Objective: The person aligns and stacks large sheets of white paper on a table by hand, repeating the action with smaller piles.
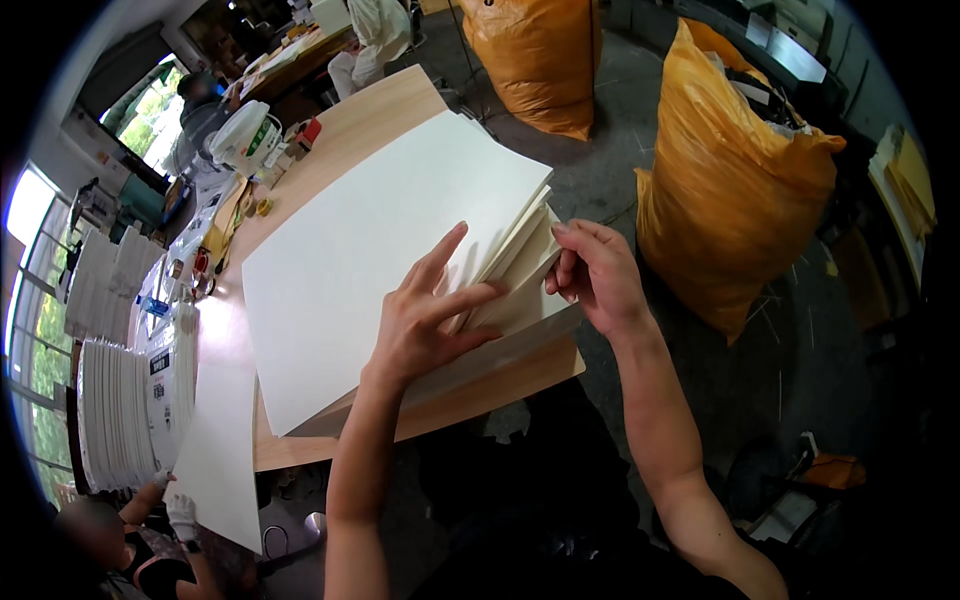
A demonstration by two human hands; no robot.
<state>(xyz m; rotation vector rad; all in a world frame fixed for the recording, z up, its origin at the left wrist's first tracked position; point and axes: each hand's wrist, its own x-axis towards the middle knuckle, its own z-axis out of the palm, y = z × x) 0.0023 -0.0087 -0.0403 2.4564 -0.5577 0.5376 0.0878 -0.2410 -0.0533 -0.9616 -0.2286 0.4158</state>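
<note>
the marks on the white bucket [234, 140] and wrapped stack [172, 408] are too small to read.

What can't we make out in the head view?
All in the head view:
- Stack of white sheets: exact count; edges too fine to separate.
- Right hand: how many sheets it touches; its own curled fingers hide part of the contact.
- Left hand: palm, hidden by the back of the hand.
- Rear orange bag: top, cut off by the upper edge.
- Front orange bag: most contents, hidden by its walls.
</note>
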